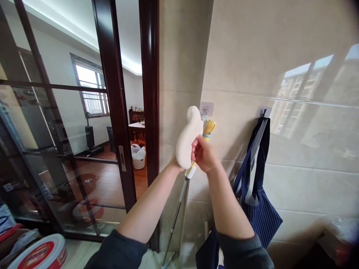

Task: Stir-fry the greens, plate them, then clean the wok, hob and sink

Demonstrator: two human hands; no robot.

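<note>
A cream, plump, soft-looking thing (187,140), narrowed to a rounded knob at its top, stands upright before the wall corner. My left hand (177,166) is at its lower end; only the wrist and heel of the hand show, with the fingers hidden by the cream thing. The fingers of my right hand (204,151) are curled closed against its right edge. Behind my right hand hangs a yellow-handled brush (209,127) with a blue ring and a white head at the bottom. A wall hook (206,109) is just above it.
A striped navy apron (262,213) hangs from a second hook (264,111) at right. Below my hands a grey pole (176,215) leans near the corner. Left is a dark-framed glass sliding door (112,93); a round lidded tub (42,250) sits on the floor.
</note>
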